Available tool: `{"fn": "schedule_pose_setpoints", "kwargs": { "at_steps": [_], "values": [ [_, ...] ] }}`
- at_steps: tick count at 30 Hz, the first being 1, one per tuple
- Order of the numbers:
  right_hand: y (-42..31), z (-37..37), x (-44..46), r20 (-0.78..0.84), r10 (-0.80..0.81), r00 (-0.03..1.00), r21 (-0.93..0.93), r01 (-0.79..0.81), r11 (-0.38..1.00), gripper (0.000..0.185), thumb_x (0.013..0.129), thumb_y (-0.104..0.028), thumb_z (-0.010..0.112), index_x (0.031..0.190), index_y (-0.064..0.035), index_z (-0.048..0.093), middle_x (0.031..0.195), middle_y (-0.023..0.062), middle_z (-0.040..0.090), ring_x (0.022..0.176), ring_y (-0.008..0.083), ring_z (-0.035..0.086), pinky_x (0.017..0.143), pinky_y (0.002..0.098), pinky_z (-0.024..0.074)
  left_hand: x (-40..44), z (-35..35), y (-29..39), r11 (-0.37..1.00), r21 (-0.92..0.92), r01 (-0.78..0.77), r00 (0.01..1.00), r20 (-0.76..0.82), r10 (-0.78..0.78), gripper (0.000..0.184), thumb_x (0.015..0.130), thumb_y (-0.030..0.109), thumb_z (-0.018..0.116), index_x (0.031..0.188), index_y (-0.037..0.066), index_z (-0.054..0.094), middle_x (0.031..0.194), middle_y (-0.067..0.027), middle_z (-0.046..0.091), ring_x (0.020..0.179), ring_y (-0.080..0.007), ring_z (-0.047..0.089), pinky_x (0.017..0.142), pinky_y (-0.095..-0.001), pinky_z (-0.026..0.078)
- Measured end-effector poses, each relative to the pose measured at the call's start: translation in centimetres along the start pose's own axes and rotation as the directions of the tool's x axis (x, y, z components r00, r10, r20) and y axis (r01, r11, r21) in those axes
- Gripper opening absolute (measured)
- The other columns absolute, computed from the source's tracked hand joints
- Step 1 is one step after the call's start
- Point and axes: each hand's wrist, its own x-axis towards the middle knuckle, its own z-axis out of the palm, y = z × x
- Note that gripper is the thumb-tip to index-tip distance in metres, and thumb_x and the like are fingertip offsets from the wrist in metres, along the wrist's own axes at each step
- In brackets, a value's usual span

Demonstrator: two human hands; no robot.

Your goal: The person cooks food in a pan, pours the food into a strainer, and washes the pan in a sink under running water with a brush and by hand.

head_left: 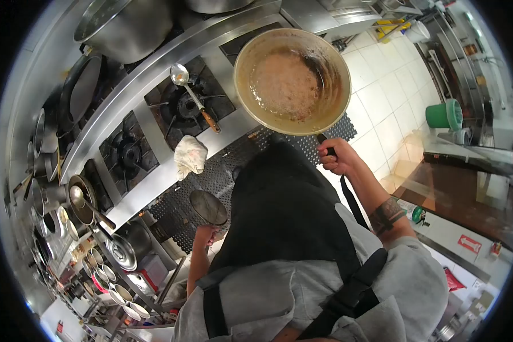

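My right hand (336,157) is wrapped round the dark handle of a large, deep frying pan (339,111). The pan is light-coloured inside, stained brown, with bubbly or foamy liquid (288,80) in it. It is held up in front of me, over the floor beside the stove edge. Lower down at my left side, my left hand (207,235) is closed on a round dark mesh strainer (208,207). The strainer hangs over the black mat. Nearest to it on the stove's front edge is a crumpled white cloth (190,157).
A metal spoon with a wooden handle (195,100) lies across a stove burner (179,117). Big pots (125,28) stand behind. At left, a ladle rests in a pan (82,199). A green bucket (444,115) is at right. Black perforated mat (182,199) and white tiles (382,85) cover the floor.
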Motion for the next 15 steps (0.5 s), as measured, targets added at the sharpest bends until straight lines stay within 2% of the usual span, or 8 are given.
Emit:
{"fn": "schedule_pose_setpoints", "kwargs": {
  "at_steps": [4,7,10,12,15],
  "values": [
    [1.5,-1.7,-1.7,-0.029,0.042,0.999,0.107,-0.038,0.994,0.022,0.084,-0.005,0.057,0.068,-0.0091,0.044,0.06,0.0009,0.046,0.04,0.0068,0.031,0.033,0.0234,0.0217,1.3,-1.1,-0.3,0.998,0.002,0.07,0.997,0.038,-0.07,0.014,0.089,0.02,0.071,0.086,0.007,0.068,0.059,-0.0036,0.05,0.043,-0.0135,0.041,0.038,-0.0308,0.029],
    [2.5,-3.5,-2.7,-0.046,0.034,0.998,0.14,-0.027,0.99,0.022,0.085,-0.007,0.057,0.068,-0.0093,0.044,0.06,0.0001,0.045,0.04,0.0068,0.031,0.033,0.023,0.0208,1.0,-1.5,0.5,0.987,0.111,0.113,0.989,0.078,-0.122,0.016,0.09,0.021,0.07,0.085,0.006,0.066,0.059,-0.0034,0.05,0.044,-0.0138,0.042,0.039,-0.0315,0.03],
    [1.6,-6.1,-2.8,0.02,0.081,0.996,0.208,-0.084,0.975,0.021,0.085,-0.007,0.056,0.069,-0.0093,0.043,0.06,0.0001,0.045,0.04,0.0065,0.031,0.034,0.0227,0.0214,-0.4,-1.1,2.9,0.97,0.201,0.135,0.988,0.043,-0.147,0.014,0.092,0.019,0.067,0.088,0.005,0.067,0.06,-0.0038,0.051,0.044,-0.0141,0.042,0.04,-0.032,0.033],
    [1.5,-6.6,-1.9,0.002,0.051,0.999,0.178,-0.05,0.983,0.022,0.085,-0.008,0.056,0.068,-0.01,0.043,0.059,-0.0005,0.044,0.039,0.0065,0.03,0.034,0.0225,0.0214,-0.8,0.1,4.5,0.94,0.306,0.148,0.988,0.004,-0.156,0.015,0.093,0.019,0.064,0.094,0.005,0.068,0.061,-0.0037,0.052,0.045,-0.0149,0.042,0.041,-0.033,0.034],
    [0.1,-10.2,-1.9,-0.022,0.029,0.999,0.135,-0.026,0.99,0.024,0.086,-0.01,0.056,0.066,-0.011,0.043,0.057,-0.0015,0.041,0.038,0.0064,0.028,0.034,0.0225,0.0202,0.9,1.8,4.1,0.964,0.246,0.1,0.994,0.028,-0.11,0.015,0.094,0.019,0.061,0.092,0.005,0.068,0.061,-0.004,0.052,0.045,-0.0158,0.043,0.042,-0.0336,0.035]
  ]
}}
